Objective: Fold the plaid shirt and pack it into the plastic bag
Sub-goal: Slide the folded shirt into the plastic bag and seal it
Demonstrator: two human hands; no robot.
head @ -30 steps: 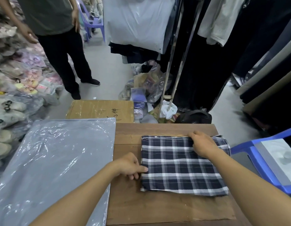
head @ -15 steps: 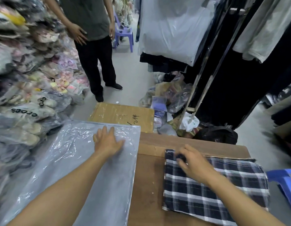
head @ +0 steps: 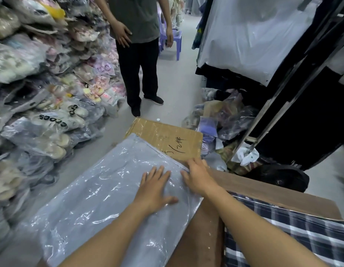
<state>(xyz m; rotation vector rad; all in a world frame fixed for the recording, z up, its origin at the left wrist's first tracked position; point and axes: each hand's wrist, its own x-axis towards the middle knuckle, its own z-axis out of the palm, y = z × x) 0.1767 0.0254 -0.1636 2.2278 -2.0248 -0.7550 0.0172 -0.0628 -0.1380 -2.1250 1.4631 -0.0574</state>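
The folded plaid shirt (head: 302, 234), navy with white stripes, lies on the wooden table (head: 279, 195) at the lower right. A stack of clear plastic bags (head: 94, 205) lies to its left, shiny over a grey layer. My left hand (head: 153, 187) rests flat on the bags with its fingers spread. My right hand (head: 198, 176) is at the stack's far right edge, its fingers curled on the plastic border; a firm pinch cannot be told. Neither hand touches the shirt.
A taped cardboard box (head: 167, 139) sits just beyond the bags. A person (head: 138, 54) stands in the aisle ahead. Bagged shoes (head: 42, 93) are piled at the left. Hanging clothes and a metal rack (head: 282, 93) fill the right, with bags on the floor below.
My right hand left the shirt and moved left to the edge of the plastic bags. My left hand stays flat on the bags. The view swung left, so the shirt sits lower right.
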